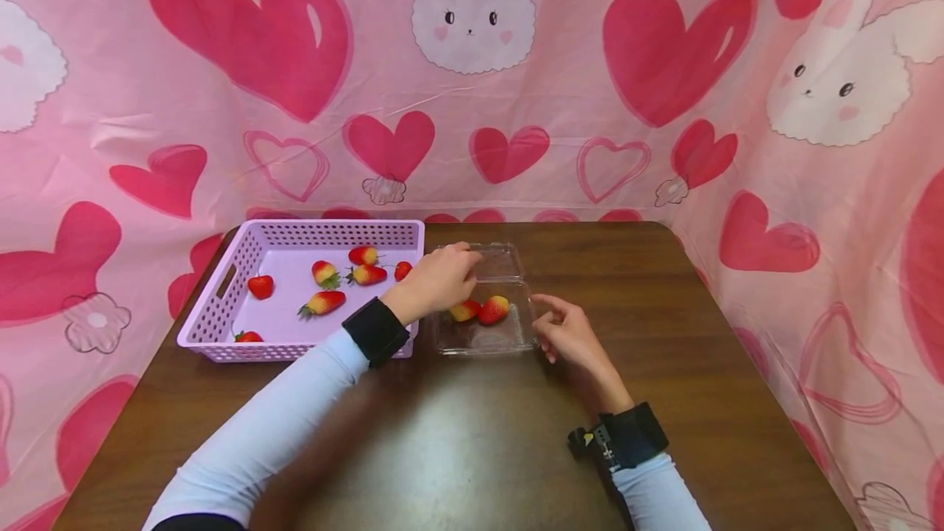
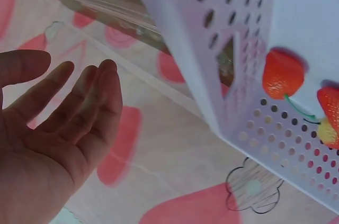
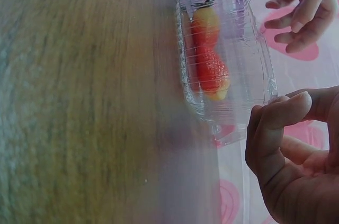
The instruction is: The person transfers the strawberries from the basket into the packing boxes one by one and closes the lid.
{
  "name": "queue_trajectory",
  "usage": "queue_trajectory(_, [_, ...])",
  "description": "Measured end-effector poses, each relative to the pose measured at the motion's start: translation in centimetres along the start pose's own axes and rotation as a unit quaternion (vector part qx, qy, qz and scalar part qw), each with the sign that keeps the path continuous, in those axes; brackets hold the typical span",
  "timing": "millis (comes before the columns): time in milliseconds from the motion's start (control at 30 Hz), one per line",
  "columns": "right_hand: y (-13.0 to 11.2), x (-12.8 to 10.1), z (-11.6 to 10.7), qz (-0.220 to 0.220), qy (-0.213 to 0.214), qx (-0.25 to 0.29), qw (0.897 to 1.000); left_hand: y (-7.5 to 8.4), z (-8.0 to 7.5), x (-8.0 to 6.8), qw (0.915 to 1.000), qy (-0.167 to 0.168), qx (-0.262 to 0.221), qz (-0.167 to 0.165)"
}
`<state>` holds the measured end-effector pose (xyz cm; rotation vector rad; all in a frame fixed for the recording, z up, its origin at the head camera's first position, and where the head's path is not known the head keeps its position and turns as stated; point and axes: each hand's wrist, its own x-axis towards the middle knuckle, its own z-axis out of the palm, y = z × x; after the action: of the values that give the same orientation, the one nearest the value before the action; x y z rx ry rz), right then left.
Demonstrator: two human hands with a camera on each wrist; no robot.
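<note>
A clear plastic box point(image 1: 487, 342) lies on the table with its lid point(image 1: 501, 259) folded back. Inside it are two red-and-yellow strawberries point(image 1: 493, 310), side by side; the left one is partly hidden behind my left hand point(image 1: 442, 277). That hand hovers over the box's left side, its fingers loosely extended and holding nothing in the left wrist view. At the box's right edge, my right hand point(image 1: 571, 338) has its fingers bent, thumb and forefinger pinching the rim point(image 3: 273, 89).
Left of the box stands a lilac perforated basket point(image 1: 332, 233) with several strawberries point(image 1: 322, 303) scattered on its floor. Both rest on a dark wooden table point(image 1: 664, 400). Pink cloth point(image 1: 457, 97) with hearts and rabbits hangs behind and at the sides.
</note>
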<state>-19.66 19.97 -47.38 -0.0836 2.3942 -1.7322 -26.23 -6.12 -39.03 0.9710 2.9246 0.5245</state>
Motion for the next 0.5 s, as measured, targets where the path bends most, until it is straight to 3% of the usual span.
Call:
queue_trajectory(233, [0.0, 0.2, 0.0, 0.003, -0.008, 0.001, 1.000, -1.4, -0.4, 0.3, 0.9997, 0.017, 0.010, -0.014])
queue_trajectory(333, [-1.5, -0.5, 0.0, 0.006, -0.016, -0.006, 1.000, -2.0, -0.5, 0.5, 0.9997, 0.020, 0.001, -0.012])
queue_trajectory(500, [-1.1, -0.3, 0.1, -0.003, -0.009, -0.011, 1.000, -3.1, -1.0, 0.6, 0.9995, 0.024, -0.006, -0.019])
